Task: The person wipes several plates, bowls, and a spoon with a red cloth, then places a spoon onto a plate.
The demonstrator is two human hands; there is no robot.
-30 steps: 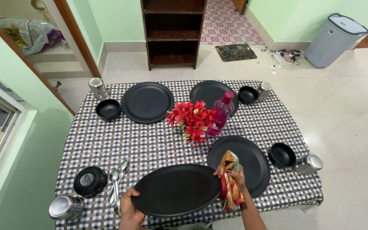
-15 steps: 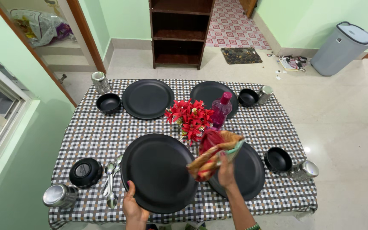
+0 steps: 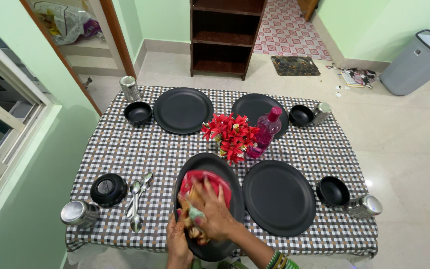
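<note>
Plastic bag (image 3: 65, 22), crumpled, whitish with yellow and purple print, at 11 o'clock beyond doorway. Pink bottle (image 3: 265, 133) label not discernible.

Black plate (image 3: 210, 169), red and yellow cloth (image 3: 202, 187), black-and-white checked tablecloth (image 3: 125, 154), red flowers (image 3: 231, 133), pink bottle (image 3: 265, 133)
</note>
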